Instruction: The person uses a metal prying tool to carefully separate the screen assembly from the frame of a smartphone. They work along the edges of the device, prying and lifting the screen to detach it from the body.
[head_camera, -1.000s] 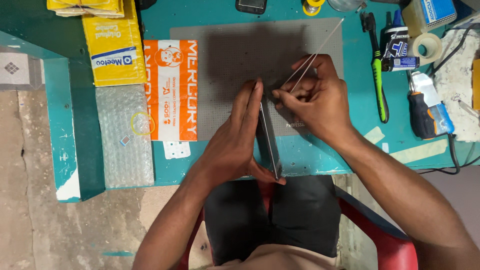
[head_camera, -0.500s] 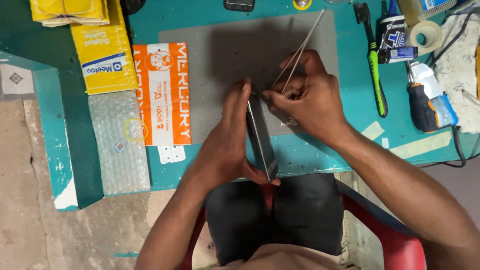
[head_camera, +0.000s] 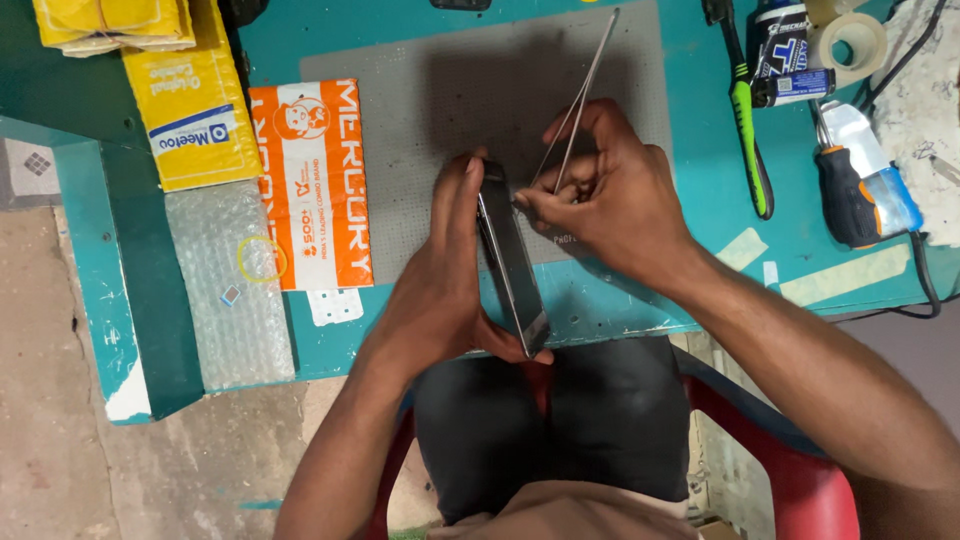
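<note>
Left hand (head_camera: 440, 290): wrapped around a dark phone (head_camera: 512, 262), holding it on edge above the grey mat (head_camera: 420, 130).
Right hand (head_camera: 605, 195): fingers pinched on metal tweezers (head_camera: 578, 100), tips at the phone's upper edge.
Beside them: orange packet (head_camera: 315, 180), green-handled tool (head_camera: 745, 130), tape roll (head_camera: 850, 40).

A small repair workshop: teal workbench (head_camera: 640, 310) with grey work mat (head_camera: 420, 130), screwdrivers (head_camera: 745, 130), tape roll (head_camera: 850, 40).
</note>
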